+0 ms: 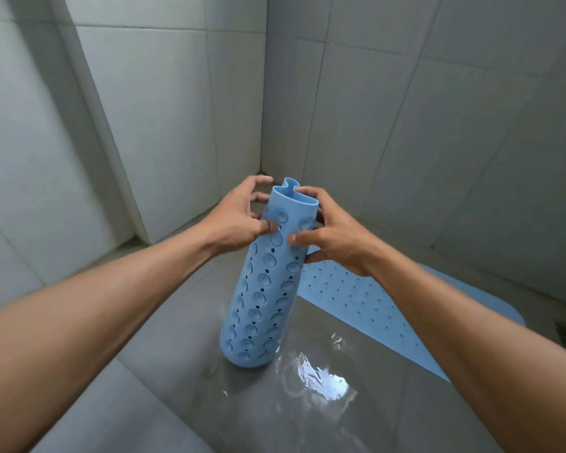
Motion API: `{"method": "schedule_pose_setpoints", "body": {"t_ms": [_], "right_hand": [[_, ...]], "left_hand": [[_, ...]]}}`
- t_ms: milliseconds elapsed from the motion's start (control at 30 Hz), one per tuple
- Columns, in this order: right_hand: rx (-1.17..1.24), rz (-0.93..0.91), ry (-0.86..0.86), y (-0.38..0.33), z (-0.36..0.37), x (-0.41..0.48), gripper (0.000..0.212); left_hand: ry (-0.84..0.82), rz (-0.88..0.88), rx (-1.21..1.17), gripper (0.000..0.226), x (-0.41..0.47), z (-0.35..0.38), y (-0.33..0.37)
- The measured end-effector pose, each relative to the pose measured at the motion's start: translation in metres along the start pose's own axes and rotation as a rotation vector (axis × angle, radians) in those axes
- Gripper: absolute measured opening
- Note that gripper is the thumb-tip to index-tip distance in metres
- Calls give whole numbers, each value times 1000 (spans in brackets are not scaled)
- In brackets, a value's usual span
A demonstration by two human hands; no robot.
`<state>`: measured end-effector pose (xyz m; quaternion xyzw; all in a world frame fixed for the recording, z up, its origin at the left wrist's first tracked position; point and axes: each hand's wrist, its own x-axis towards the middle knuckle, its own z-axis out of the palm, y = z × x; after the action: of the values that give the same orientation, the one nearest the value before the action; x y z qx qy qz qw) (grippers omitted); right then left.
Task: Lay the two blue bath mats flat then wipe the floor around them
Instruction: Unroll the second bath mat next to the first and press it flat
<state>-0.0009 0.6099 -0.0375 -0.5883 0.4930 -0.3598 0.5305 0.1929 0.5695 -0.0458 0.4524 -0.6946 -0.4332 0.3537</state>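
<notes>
Your left hand (239, 220) and right hand (335, 238) are both clamped on the top of the rolled pale-blue rubber bath mat with suction cups (263, 289), which stands tilted on the wet grey tiled floor (177, 338). The second flat blue perforated mat (366, 308) already lies by the right wall. Find the free edge, lower the roll beside that mat, and unroll it cups-down, pressing out curl.
</notes>
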Motion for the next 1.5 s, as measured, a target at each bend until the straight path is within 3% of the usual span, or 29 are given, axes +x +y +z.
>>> {"method": "schedule_pose_setpoints", "body": {"t_ms": [100, 200, 300, 433, 500, 600, 733, 867, 1067, 1200, 1333, 1400, 1500], "right_hand": [[37, -47, 4, 25, 0, -5, 74], [71, -89, 20, 50, 1, -11, 76], [72, -70, 35, 71, 4, -17, 81], [126, -47, 31, 89, 14, -22, 79], [127, -43, 45, 93, 20, -22, 76], [98, -34, 77, 100, 26, -23, 94], [11, 28, 102, 121, 38, -33, 99], [141, 70, 215, 135, 45, -46, 69], [277, 10, 252, 136, 30, -81, 64], [396, 12, 306, 141, 20, -109, 51], [537, 31, 356, 163, 18, -128, 50], [622, 41, 381, 178, 17, -131, 52], [716, 85, 421, 202, 16, -131, 55]], "left_hand": [[11, 44, -31, 74, -11, 9, -14], [33, 64, -37, 89, -20, 13, -31], [41, -74, -119, 108, -27, 16, -47], [-70, -226, -109, 89, -36, 15, -66], [-114, -286, -121, 106, -38, 10, -72], [-161, -327, -224, 122, -39, 2, -84], [-179, -308, -215, 108, -47, 16, -85], [-215, -248, -88, 66, -57, 39, -69], [-283, -188, 61, 57, -74, 66, -20], [-342, -153, 216, 70, -81, 97, 18], [-277, -267, 270, 111, -74, 125, 27], [-321, -303, 245, 101, -71, 138, 25], [-400, -336, 123, 56, -61, 149, 15]]}}
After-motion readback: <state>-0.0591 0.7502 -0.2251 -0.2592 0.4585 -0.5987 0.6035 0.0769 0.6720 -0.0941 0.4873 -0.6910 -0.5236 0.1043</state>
